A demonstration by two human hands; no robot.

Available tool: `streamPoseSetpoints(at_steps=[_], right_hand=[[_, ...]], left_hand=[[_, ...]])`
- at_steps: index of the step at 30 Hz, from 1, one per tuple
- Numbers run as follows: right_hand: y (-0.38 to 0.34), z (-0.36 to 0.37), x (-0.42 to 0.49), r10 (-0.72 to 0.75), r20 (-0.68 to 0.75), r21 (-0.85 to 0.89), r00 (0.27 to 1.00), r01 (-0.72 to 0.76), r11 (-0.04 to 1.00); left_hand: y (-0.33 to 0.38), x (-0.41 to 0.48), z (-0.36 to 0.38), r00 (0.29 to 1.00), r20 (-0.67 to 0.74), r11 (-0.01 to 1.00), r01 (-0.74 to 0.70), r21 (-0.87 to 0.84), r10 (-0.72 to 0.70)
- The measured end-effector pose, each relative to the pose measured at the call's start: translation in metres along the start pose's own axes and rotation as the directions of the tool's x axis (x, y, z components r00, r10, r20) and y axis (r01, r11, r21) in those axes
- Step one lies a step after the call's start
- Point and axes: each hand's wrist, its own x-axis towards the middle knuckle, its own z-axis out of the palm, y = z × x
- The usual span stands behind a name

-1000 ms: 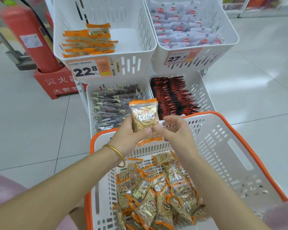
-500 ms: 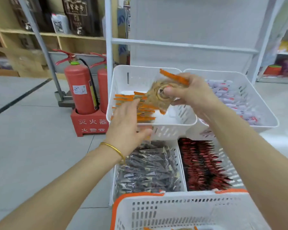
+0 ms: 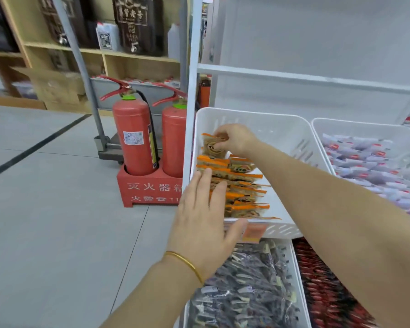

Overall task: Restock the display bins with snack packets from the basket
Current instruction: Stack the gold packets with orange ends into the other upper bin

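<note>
Pinches snack packet (image 3: pixel 211 148) in right hand (image 3: pixel 237 140), packet at hand's 9 o'clock, inside display bin (image 3: pixel 273 129); lays left hand (image 3: pixel 202 216), fingers spread, on packet row (image 3: pixel 245 184).

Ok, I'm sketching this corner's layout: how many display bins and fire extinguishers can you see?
Display bins: 4 (orange-packet bin, pale-packet bin, dark-packet bin, red-packet bin)
Fire extinguishers: 2 (left extinguisher, right extinguisher)
Total: 6

I count four white display bins (image 3: pixel 246 114) — two above, two below — plus two red fire extinguishers (image 3: pixel 134 138) in one red stand (image 3: pixel 149 189), one gold bangle (image 3: pixel 185 261), and one snack packet (image 3: pixel 211 147) held above an uncountable row (image 3: pixel 243 194).
</note>
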Motion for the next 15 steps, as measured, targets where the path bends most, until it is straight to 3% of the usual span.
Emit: streamPoseSetpoints(at_steps=[8, 12, 15], right_hand=[[-0.009, -0.018, -0.007, -0.051, 0.220, 0.033, 0.974, 0.045, 0.998], [-0.016, -0.023, -0.021, -0.014, 0.338, 0.049, 0.941, -0.003, 0.999], [-0.022, -0.041, -0.043, 0.024, 0.196, 0.225, 0.980, -0.069, 0.972]], left_hand=[[-0.003, 0.000, 0.004, 0.999, -0.045, 0.998, -0.028, 0.054, 0.030], [-0.004, 0.001, 0.005, 0.999, -0.043, 0.999, -0.030, 0.025, 0.031], [-0.003, -0.001, -0.002, 0.998, -0.055, 1.000, -0.021, -0.010, 0.021]])
